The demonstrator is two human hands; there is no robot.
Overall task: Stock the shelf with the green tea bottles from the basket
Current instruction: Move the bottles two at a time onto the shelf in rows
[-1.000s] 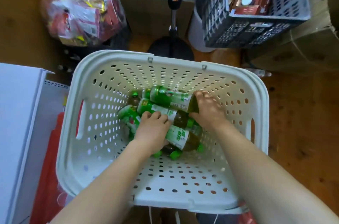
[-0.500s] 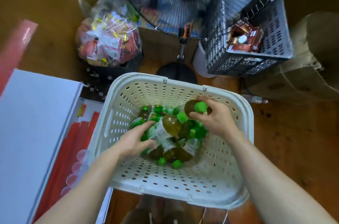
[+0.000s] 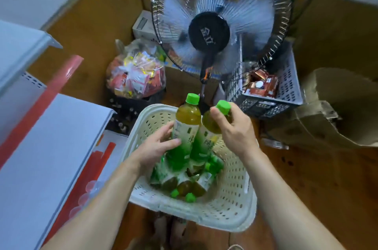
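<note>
Green tea bottles stand upright above the white basket (image 3: 231,200) — the left bottle (image 3: 185,127) gripped at its label by the left hand (image 3: 157,147), the right bottle (image 3: 206,133) held at its shoulder by the right hand (image 3: 237,131), fingers curled round each. More bottles (image 3: 184,182) lie in the basket, with the white shelf (image 3: 51,147) just left and a standing fan (image 3: 208,32) beyond.

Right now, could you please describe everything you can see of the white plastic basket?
The white perforated plastic basket sits on the brown wooden floor, beside the white shelf. It is rectangular with rounded corners, a thick rim and slotted walls. Several green-capped tea bottles lie piled inside. Two more are held upright above it, one in the left hand, one in the right hand.
</note>
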